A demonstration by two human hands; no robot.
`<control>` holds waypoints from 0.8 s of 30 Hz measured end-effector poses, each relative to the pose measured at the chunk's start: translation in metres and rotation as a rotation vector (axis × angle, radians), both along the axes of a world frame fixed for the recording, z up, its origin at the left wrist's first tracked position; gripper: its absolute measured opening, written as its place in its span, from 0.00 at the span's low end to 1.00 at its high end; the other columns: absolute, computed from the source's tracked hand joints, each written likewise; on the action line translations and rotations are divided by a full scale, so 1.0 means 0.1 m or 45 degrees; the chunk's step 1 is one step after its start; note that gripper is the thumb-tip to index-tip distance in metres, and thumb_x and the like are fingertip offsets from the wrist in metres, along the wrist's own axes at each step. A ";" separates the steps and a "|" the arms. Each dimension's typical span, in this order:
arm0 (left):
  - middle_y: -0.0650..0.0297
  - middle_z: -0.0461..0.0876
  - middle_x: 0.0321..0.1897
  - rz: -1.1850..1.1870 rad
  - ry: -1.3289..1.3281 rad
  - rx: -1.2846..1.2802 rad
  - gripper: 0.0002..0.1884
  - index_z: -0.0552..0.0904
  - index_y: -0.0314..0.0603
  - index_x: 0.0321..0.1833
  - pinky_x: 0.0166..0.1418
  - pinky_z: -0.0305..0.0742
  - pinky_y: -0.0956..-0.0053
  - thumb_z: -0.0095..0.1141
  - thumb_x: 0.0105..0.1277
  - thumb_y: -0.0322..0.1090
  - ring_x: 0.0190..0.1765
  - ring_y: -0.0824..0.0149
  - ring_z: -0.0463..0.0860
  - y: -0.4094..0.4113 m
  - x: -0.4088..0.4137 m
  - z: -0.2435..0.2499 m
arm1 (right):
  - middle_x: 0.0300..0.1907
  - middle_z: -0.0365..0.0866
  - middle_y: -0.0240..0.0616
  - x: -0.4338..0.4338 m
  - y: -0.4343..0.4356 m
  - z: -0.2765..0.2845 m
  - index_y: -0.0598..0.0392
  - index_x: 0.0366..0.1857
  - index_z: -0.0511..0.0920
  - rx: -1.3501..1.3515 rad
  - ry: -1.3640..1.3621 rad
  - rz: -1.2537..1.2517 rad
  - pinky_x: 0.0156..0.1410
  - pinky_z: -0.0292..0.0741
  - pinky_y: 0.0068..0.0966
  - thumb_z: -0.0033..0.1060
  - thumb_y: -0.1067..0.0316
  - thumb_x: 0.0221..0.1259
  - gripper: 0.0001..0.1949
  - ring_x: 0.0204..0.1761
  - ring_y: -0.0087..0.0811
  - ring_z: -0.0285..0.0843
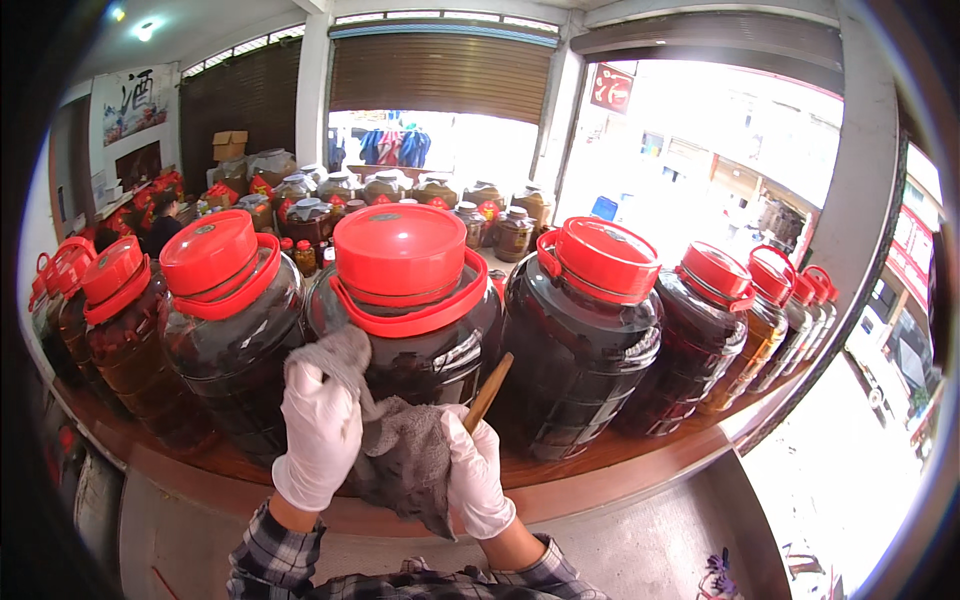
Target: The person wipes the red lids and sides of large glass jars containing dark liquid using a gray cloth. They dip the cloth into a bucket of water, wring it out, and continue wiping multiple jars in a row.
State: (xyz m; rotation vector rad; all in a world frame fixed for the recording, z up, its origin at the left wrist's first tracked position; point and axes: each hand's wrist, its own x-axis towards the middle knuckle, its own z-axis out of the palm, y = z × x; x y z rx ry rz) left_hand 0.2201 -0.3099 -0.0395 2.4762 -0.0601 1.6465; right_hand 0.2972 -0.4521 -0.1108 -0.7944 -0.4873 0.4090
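Note:
My left hand [321,435], in a white glove, grips one part of a grey cloth [409,442] and holds it up against the shoulder of a large glass jar [405,352] with a red plastic lid [400,251] and red carrying handle. My right hand [474,469], gloved alike, is closed on the cloth's other part and on a wooden stick [491,390] that points up and to the right. The cloth hangs down between both hands, before the jar's lower front. Dark liquid fills this jar and the red-lidded jar [577,367] to its right.
More red-lidded jars [225,345] stand in a curved row on the brown wooden shelf [570,480], close on both sides. Behind are several covered jars [386,184], and a person [163,217] at the back left. A shutter opening onto the street lies right.

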 end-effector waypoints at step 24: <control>0.63 0.79 0.47 -0.962 0.731 -1.920 0.18 0.76 0.31 0.55 0.62 0.69 0.73 0.50 0.63 0.30 0.53 0.68 0.77 0.34 -1.48 -0.44 | 0.31 0.72 0.23 -0.97 -0.93 -0.89 0.61 0.40 0.78 -0.628 -0.079 -0.732 0.40 0.67 0.18 0.54 0.61 0.72 0.12 0.34 0.17 0.67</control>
